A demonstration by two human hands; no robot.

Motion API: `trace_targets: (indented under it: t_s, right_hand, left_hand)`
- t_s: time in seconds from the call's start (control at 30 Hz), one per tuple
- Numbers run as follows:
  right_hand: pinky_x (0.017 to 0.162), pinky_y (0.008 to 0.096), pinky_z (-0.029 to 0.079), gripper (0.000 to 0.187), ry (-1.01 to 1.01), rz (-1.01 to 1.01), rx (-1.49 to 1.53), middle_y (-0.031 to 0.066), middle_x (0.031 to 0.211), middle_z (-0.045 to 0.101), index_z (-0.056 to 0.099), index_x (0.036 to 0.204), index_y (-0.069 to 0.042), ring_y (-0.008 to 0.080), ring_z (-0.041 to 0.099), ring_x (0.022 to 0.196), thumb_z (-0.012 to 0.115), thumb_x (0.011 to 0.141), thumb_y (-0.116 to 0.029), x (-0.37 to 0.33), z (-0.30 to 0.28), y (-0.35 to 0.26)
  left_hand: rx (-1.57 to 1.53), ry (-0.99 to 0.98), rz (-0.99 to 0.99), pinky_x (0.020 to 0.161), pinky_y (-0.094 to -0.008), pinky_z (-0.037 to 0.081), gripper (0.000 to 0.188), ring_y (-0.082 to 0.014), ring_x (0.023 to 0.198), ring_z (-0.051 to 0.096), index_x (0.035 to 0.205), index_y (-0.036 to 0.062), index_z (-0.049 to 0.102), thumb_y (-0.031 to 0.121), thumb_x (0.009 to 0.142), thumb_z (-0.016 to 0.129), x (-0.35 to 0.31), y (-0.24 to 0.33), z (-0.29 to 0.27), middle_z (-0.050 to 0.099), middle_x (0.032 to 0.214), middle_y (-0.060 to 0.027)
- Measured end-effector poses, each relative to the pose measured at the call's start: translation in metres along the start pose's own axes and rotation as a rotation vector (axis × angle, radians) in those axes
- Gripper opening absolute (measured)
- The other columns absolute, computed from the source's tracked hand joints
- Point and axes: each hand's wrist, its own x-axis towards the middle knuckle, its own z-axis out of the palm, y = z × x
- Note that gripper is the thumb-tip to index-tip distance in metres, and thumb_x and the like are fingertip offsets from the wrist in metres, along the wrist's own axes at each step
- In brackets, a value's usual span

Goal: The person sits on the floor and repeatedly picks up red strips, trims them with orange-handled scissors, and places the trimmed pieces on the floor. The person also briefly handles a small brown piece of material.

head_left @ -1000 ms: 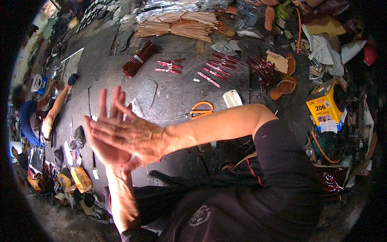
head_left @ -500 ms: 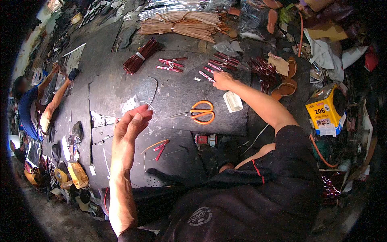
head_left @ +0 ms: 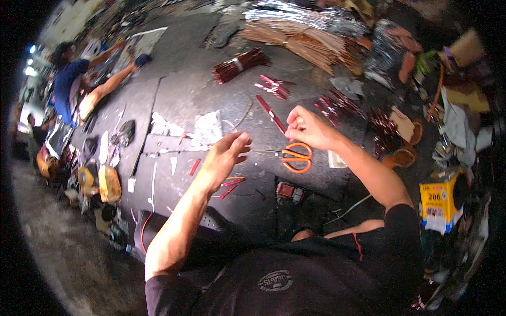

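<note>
My right hand [head_left: 311,130] is closed on one end of a slim dark-red strip bundle [head_left: 271,115], which slants up and left from my fingertips. To its left, my left hand [head_left: 226,158] hovers over the dark mat with fingers loosely curved and apart, holding nothing. Just below my right hand lie scissors [head_left: 296,170] with orange handles, their blades pointing toward my left hand. Short red strips [head_left: 230,187] lie close by my left wrist. Beyond my right hand are several shiny red bundles [head_left: 328,111], and a smaller group of red bundles [head_left: 274,87] lies farther off.
A tied dark-red bundle [head_left: 241,64] and long tan strips [head_left: 287,41] lie at the back. A yellow box [head_left: 436,203], brown sandals [head_left: 399,157] and scraps crowd the right. At the far left another person [head_left: 71,87] reaches over the floor. A white container [head_left: 337,159] sits by my right forearm.
My right hand has drawn back from the red bundles toward me, bringing one with it. My left hand has moved closer to my right hand. The whole view has swung leftward.
</note>
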Motion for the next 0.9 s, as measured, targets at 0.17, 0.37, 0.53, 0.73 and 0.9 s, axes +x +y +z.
trace_targets:
  t_s: [0.17,0.37,0.53,0.73,0.9]
  right_hand:
    - [0.082,0.0332,0.053,0.031,-0.14,-0.145,-0.153,0.0104,0.097,0.063,0.049,0.11,-0.002,0.0179,0.065,0.091,0.07,0.087,-0.007,-0.029,0.041,-0.078]
    - [0.104,0.0443,0.043,0.055,0.159,-0.927,-0.74,0.008,0.128,0.059,0.05,0.132,-0.009,0.0281,0.057,0.117,0.069,0.081,-0.005,-0.027,0.046,-0.079]
    - [0.11,0.0512,0.039,0.06,0.094,-1.094,-0.932,0.0065,0.133,0.057,0.046,0.136,-0.01,0.0264,0.056,0.121,0.069,0.081,-0.005,-0.023,0.054,-0.075]
    - [0.095,0.0441,0.049,0.045,0.221,-0.979,-0.752,0.0099,0.118,0.063,0.054,0.126,-0.008,0.0277,0.062,0.107,0.068,0.083,-0.004,-0.007,0.048,-0.061]
    - [0.075,0.0374,0.052,0.024,0.223,-0.159,-0.582,0.0147,0.101,0.065,0.063,0.111,-0.006,0.0307,0.064,0.094,0.067,0.087,-0.007,0.041,0.012,0.016]
  left_hand:
    - [-0.302,0.022,0.087,0.095,-0.0362,0.051,0.054,-0.0215,0.111,0.061,0.133,-0.001,0.053,0.043,0.103,0.048,0.008,0.01,0.0,0.062,0.123,-0.0168]
    - [-0.432,-0.042,0.08,0.085,-0.0271,0.052,0.041,-0.0142,0.095,0.064,0.124,0.0017,0.06,0.036,0.103,0.05,0.0,0.019,-0.009,0.068,0.109,-0.0094]
    - [-0.389,-0.033,0.067,0.083,-0.0274,0.053,0.04,-0.014,0.094,0.064,0.123,0.0017,0.06,0.035,0.103,0.05,-0.005,0.021,-0.008,0.068,0.109,-0.009]
    - [-0.289,0.063,0.156,0.091,-0.0326,0.051,0.043,-0.0177,0.1,0.065,0.123,0.0013,0.061,0.037,0.102,0.051,-0.002,0.025,-0.018,0.069,0.109,-0.0111]
    - [-0.156,0.277,0.354,0.098,-0.0361,0.048,0.045,-0.0205,0.109,0.062,0.126,0.0007,0.06,0.038,0.102,0.05,-0.005,0.042,-0.054,0.066,0.119,-0.015]
